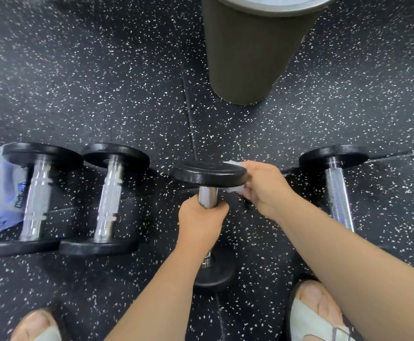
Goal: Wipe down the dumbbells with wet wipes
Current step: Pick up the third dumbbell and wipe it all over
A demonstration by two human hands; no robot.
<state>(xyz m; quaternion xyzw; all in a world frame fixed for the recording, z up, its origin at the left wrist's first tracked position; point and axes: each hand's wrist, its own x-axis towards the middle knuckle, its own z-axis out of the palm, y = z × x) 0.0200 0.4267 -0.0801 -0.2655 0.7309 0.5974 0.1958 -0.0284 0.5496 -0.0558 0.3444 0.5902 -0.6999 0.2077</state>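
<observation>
Head view: dumbbells (109,198) on speckled floor (102,94)

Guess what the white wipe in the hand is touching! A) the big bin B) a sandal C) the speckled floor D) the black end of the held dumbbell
D: the right hand holds the white wipe against the black end plate of the dumbbell, while the left hand grips its handle.

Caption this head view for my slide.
Left hand grips chrome dumbbell handle; right hand holds white wet wipe against its black plate.
</observation>
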